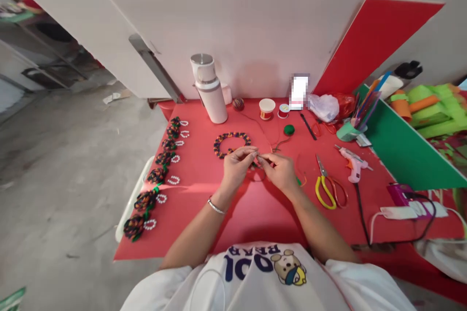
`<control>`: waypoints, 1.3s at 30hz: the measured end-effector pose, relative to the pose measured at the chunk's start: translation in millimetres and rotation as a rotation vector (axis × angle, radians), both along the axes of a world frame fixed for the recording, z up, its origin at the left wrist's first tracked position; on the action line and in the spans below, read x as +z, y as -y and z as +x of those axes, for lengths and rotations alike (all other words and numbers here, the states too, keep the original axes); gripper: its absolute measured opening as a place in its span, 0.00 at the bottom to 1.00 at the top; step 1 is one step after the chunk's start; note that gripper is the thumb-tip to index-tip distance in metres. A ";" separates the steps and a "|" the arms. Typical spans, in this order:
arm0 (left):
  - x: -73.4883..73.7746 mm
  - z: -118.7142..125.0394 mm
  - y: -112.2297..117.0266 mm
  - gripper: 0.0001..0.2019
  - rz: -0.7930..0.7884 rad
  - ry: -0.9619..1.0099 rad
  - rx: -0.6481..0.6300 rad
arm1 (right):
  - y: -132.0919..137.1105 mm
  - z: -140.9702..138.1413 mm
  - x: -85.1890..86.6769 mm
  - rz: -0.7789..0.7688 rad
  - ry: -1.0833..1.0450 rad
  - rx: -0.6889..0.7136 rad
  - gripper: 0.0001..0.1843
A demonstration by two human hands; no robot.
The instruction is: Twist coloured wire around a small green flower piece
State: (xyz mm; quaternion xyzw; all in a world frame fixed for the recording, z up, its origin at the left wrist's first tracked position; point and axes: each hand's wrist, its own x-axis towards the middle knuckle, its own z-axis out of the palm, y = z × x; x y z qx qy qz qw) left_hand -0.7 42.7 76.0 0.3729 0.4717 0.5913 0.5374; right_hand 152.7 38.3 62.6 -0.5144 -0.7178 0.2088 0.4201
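My left hand and my right hand meet above the middle of the red table, fingertips pinched close together. Between them is thin yarn, which hangs in a dark loop just below the fingers; its exact hold is partly hidden. Strands run back from there toward a green yarn ball and a multicoloured yarn ball. Just behind my left hand lies a ring of dark, orange and purple braided or beaded pieces, its near side partly covered by the hand.
Several dark multicoloured yarn rosettes with white bead loops line the table's left edge. At the back stand a white flask, a paper cup and a thread spool. Yellow-and-red-handled scissors and a pink glue gun lie right.
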 end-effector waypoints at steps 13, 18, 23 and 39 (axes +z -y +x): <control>-41.9 4.5 22.8 0.22 -0.194 0.095 0.026 | 20.6 -5.8 -53.5 -0.047 -0.012 -0.018 0.14; -47.3 1.3 18.4 0.19 -0.193 0.091 0.037 | 15.6 -5.5 -56.2 -0.017 0.020 -0.038 0.14; -48.8 -1.6 15.9 0.16 -0.183 0.069 0.026 | 12.5 -2.2 -56.7 -0.039 0.052 -0.033 0.14; -45.3 -5.8 15.9 0.16 -0.198 0.102 -0.058 | 13.1 -0.4 -53.2 0.005 0.092 -0.022 0.13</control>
